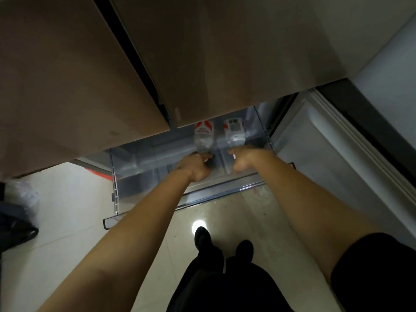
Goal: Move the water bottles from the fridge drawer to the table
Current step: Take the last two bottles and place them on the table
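Two water bottles lie in your pulled-out fridge drawer (225, 194), partly under the closed door above. Your left hand (195, 167) has its grip closed around the neck end of the left bottle (203, 137). Your right hand (244, 158) sits just at the right bottle (234, 131), fingers loosely spread, holding nothing.

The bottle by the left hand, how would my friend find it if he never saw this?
Look under the brown fridge doors into the clear pulled-out drawer. Two bottles lie there side by side. It is the left bottle, its neck at the left hand, with a bright red and white label; the right bottle looks paler.
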Tool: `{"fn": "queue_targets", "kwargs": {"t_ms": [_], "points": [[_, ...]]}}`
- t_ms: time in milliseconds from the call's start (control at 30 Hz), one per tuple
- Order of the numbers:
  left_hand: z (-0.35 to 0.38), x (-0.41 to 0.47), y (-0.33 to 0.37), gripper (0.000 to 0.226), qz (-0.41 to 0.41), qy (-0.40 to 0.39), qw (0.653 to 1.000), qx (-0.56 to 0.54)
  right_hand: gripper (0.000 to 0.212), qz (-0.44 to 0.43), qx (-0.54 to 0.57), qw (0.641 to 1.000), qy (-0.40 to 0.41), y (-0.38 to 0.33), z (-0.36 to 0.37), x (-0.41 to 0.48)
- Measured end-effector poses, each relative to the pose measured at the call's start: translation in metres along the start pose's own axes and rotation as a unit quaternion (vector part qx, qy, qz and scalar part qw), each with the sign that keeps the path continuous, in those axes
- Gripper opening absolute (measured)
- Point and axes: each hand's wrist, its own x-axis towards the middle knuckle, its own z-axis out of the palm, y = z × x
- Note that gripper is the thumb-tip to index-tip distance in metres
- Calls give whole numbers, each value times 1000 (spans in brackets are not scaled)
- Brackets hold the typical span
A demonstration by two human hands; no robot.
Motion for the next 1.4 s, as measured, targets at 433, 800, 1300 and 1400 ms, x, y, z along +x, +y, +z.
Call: {"fn": "queue_targets", "kwargs": {"t_ms": [433, 800, 1300, 1400], "points": [[-22, -103, 15, 30, -22, 293, 951, -98, 20, -91, 86, 931, 342, 2, 5, -103], [-19, -112, 9, 60, -14, 389, 906, -167, 52, -6, 186, 905, 381, -2, 3, -115], [12, -121, 6, 72, -24, 357, 860, -363, 71, -56, 249, 896, 363, 6, 27, -102], [11, -147, 6, 73, -24, 412, 822, -392, 72, -128, 215, 896, 366, -7, 30, -112]]}}
